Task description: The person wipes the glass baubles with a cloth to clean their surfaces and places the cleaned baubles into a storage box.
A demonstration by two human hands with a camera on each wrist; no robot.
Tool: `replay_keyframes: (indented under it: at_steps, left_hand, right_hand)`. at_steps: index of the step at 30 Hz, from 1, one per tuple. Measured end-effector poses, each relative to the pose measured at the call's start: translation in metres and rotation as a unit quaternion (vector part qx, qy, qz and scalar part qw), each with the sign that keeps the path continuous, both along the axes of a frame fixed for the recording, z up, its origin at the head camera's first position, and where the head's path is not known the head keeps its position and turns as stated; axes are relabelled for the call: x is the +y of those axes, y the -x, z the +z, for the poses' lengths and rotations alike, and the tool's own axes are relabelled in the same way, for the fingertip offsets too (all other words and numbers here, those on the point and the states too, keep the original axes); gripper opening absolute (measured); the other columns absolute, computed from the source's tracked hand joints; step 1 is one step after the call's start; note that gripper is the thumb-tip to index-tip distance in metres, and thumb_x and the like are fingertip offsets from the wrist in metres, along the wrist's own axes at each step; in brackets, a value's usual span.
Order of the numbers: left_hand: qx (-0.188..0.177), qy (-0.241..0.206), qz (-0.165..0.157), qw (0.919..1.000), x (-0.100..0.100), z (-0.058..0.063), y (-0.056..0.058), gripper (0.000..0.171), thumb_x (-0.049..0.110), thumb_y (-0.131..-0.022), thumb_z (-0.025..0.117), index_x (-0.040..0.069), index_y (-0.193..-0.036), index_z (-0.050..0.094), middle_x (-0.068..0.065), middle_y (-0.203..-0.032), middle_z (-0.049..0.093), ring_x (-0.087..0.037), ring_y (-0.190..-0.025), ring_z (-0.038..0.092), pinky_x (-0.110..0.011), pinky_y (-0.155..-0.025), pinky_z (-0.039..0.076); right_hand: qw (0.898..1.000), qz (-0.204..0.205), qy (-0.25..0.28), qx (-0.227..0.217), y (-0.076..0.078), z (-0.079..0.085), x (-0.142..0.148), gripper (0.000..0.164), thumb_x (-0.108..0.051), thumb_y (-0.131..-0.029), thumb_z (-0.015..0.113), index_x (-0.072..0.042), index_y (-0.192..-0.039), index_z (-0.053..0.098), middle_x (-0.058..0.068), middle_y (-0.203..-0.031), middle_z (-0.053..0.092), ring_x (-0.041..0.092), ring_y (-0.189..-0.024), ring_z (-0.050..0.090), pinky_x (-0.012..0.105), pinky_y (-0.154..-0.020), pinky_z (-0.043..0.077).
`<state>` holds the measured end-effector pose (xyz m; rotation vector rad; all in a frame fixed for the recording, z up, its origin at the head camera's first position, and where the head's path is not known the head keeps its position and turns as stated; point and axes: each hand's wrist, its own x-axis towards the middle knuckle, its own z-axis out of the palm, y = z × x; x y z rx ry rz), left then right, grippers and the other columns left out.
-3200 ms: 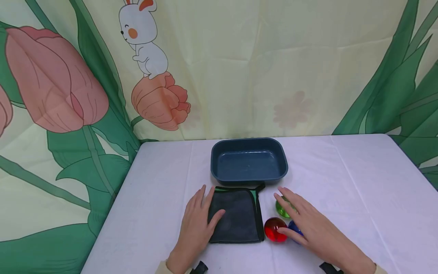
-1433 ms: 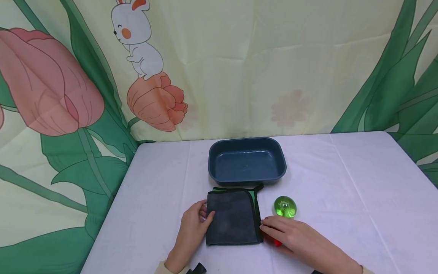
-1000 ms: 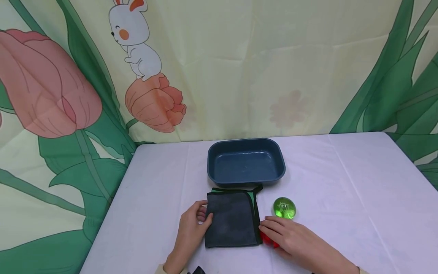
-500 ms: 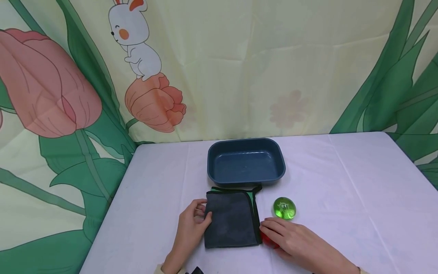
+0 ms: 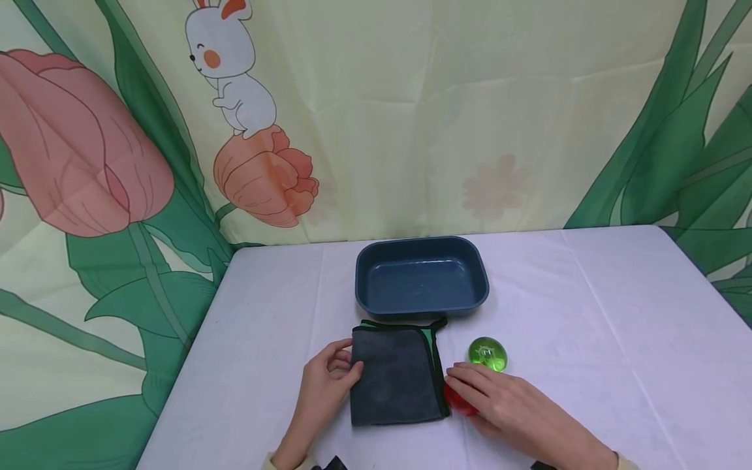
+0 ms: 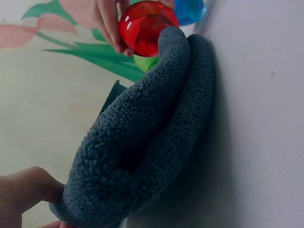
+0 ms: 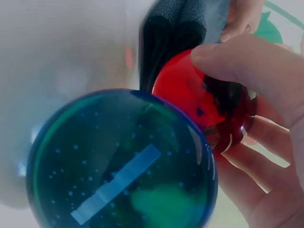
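Observation:
A folded dark grey cloth with black edging and a green underside lies in front of the person. My left hand pinches its left edge between thumb and fingers; the left wrist view shows the thick fold of the cloth bulging up. At the cloth's right edge, my right hand grips a clear red ball, its thumb curled over it in the right wrist view. A clear blue ball sits beside the red one, hidden under the right hand in the head view.
Just beyond the right hand stands a clear green ball. A dark blue rectangular tray rests behind the cloth, close to its far edge. White tablecloth covers the table, and a printed curtain hangs along the back edge.
The right hand came down from over the balls and took hold of the red one. My left hand went from lying spread over the cloth to pinching its left edge.

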<state>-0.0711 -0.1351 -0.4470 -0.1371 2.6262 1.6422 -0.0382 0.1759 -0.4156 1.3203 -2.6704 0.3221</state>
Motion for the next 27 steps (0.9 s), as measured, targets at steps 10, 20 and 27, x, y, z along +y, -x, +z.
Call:
replay_keyframes:
  at_steps: [10, 20, 27]
  left_hand:
    - [0.007, -0.033, 0.008, 0.9994, 0.001, 0.015, -0.002, 0.042, 0.007, -0.084, 0.077, 0.006, -0.124, 0.066, -0.007, -0.093, 0.065, -0.012, -0.079, 0.065, -0.017, -0.073, 0.056]
    - [0.016, -0.064, 0.008, 0.9978, 0.008, 0.027, -0.001, 0.040, 0.011, -0.085, 0.078, 0.008, -0.123, 0.067, -0.007, -0.095, 0.065, -0.013, -0.081, 0.066, -0.017, -0.076, 0.056]
    - [0.021, -0.081, 0.006, 0.9964, 0.012, 0.031, -0.001, 0.039, 0.011, -0.084, 0.078, 0.009, -0.122, 0.068, -0.008, -0.095, 0.065, -0.014, -0.082, 0.066, -0.019, -0.077, 0.057]
  right_hand:
    - [0.999, -0.026, 0.035, -0.009, 0.001, 0.007, -0.002, 0.075, -0.025, -0.062, 0.095, -0.010, -0.129, 0.065, 0.005, -0.128, 0.063, 0.020, -0.110, 0.063, 0.033, -0.075, 0.062]
    - [0.995, -0.034, 0.089, 0.020, 0.005, 0.010, -0.010, 0.074, -0.021, -0.059, 0.097, -0.009, -0.125, 0.067, 0.005, -0.125, 0.064, 0.018, -0.106, 0.064, 0.032, -0.074, 0.063]
    - [0.993, -0.055, 0.098, 0.021, 0.009, 0.016, -0.018, 0.077, -0.021, -0.058, 0.097, -0.009, -0.127, 0.065, 0.005, -0.125, 0.063, 0.018, -0.105, 0.064, 0.032, -0.074, 0.063]
